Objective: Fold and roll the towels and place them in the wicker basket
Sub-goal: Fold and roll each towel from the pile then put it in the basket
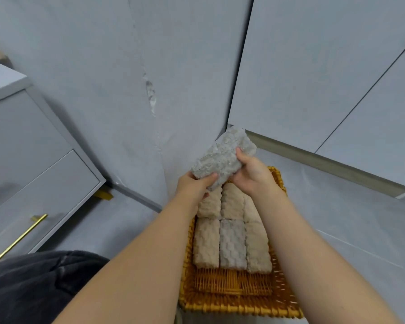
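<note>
A grey rolled towel (222,155) is held in the air above the far end of the wicker basket (234,298). My left hand (194,185) grips its near end from below. My right hand (253,171) grips its right side. Inside the basket lie several rolled towels in two rows, mostly beige (206,242), with one grey roll (233,244) in the middle of the near row. The far row is partly hidden by my hands. The near part of the basket floor is bare wicker.
A grey drawer cabinet (40,174) with a brass handle (17,240) stands at the left. White cupboard doors (325,78) rise at the right. The basket sits on a pale grey floor (351,218). Dark fabric (38,286) covers the lower left corner.
</note>
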A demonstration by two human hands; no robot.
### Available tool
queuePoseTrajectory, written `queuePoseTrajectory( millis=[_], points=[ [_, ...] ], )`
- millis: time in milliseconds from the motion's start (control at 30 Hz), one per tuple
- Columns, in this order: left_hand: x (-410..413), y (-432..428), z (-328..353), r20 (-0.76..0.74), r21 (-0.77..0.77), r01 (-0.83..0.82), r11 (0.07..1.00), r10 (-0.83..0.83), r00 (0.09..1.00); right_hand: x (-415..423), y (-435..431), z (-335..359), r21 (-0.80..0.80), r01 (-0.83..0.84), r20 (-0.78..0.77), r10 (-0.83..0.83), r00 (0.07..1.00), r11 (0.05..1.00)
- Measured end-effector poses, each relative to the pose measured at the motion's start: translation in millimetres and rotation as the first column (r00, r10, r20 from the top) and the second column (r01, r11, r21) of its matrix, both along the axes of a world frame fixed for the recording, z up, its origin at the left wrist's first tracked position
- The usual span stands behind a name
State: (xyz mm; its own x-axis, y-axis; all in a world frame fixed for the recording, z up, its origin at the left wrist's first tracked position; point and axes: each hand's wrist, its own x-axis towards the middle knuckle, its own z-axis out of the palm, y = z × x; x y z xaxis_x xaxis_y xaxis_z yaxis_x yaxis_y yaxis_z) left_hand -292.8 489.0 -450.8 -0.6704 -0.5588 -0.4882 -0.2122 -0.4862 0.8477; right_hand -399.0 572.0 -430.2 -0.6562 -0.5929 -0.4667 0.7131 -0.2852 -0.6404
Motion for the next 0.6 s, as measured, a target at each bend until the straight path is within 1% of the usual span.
queuePoseTrajectory(
  millis=[33,67,133,167,233,267,333,400,467,600],
  points=[
    [0.8,-0.1,-2.1,0.032,-0.065,0.028,0.997,-0.026,0.999,-2.8,1.7,-6.6,0.053,0.036,-0.050,-0.034,0.998,0.998],
    [1.8,-0.1,-7.5,0.099,-0.143,0.080,0.986,-0.066,0.993,-5.7,5.1,-17.6,0.131,0.105,-0.105,-0.091,0.990,0.986],
    [4.5,-2.2,-20.1,0.296,-0.298,0.210,0.931,-0.119,0.948,-10.0,14.9,-39.6,0.303,0.226,-0.190,-0.174,0.966,0.926],
    [7.6,-4.3,-28.8,0.406,-0.352,0.276,0.894,-0.120,0.906,-9.5,21.0,-52.8,0.377,0.256,-0.196,-0.193,0.961,0.890],
    [13.5,-8.5,-41.0,0.556,-0.401,0.375,0.836,-0.103,0.825,-11.7,34.2,-80.8,0.513,0.282,-0.200,-0.207,0.958,0.811],
    [16.2,-10.2,-46.9,0.601,-0.386,0.400,0.831,-0.102,0.792,-12.1,40.5,-94.0,0.577,0.279,-0.201,-0.197,0.960,0.768],
    [17.6,-12.4,-55.8,0.652,-0.324,0.434,0.841,-0.135,0.746,-15.2,50.2,-116.0,0.669,0.245,-0.187,-0.160,0.969,0.702],
    [15.4,-14.4,-63.2,0.694,-0.276,0.486,0.829,-0.178,0.698,-20.2,53.8,-135.2,0.745,0.183,-0.167,-0.086,0.982,0.641],
    [12.2,-16.2,-68.3,0.708,-0.280,0.527,0.803,-0.198,0.678,-26.5,50.3,-142.7,0.794,0.148,-0.175,-0.010,0.984,0.589],
    [8.5,-20.9,-81.3,0.722,-0.318,0.586,0.745,-0.211,0.659,-50.3,28.5,-147.8,0.850,0.144,-0.239,0.126,0.963,0.506]
  ],
)
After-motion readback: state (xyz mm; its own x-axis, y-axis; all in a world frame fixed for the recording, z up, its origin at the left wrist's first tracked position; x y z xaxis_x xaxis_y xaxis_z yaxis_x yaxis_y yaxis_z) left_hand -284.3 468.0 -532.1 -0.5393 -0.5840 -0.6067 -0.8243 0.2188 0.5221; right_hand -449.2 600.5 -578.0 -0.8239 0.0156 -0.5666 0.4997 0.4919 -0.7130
